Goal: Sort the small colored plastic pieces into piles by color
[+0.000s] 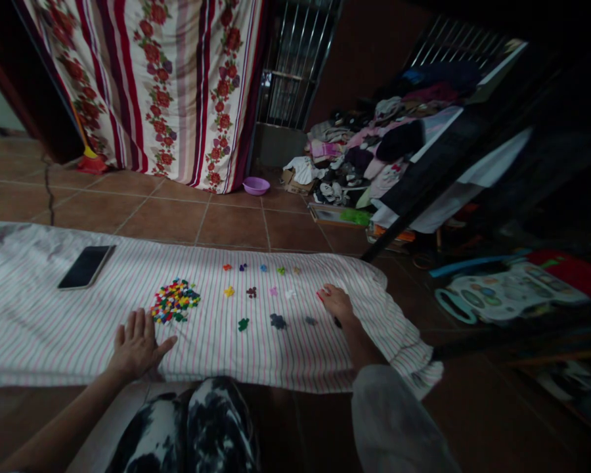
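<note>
Spread flat on the striped cloth (201, 348), my left hand (136, 345) has its fingers apart, just below a mixed pile of small colourful pieces (176, 301). Right of the pile lie small single-colour groups in rows, among them orange (227, 267), yellow (229, 291), brown (251, 292), dark green (243, 324) and dark grey (278, 321). My right hand (335, 303) rests at the right end of these rows, its fingers pointing left. Small red pieces (320, 295) show at its fingertips; whether it grips them is too small to tell. Something black (337, 322) lies under its wrist.
A phone (87, 267) lies at the cloth's left. Beyond the cloth are a tiled floor (172, 217), a purple basin (256, 186), a floral curtain (177, 85) and a clothes pile (359, 151). A dark slanted bar (398, 226) stands at the right edge.
</note>
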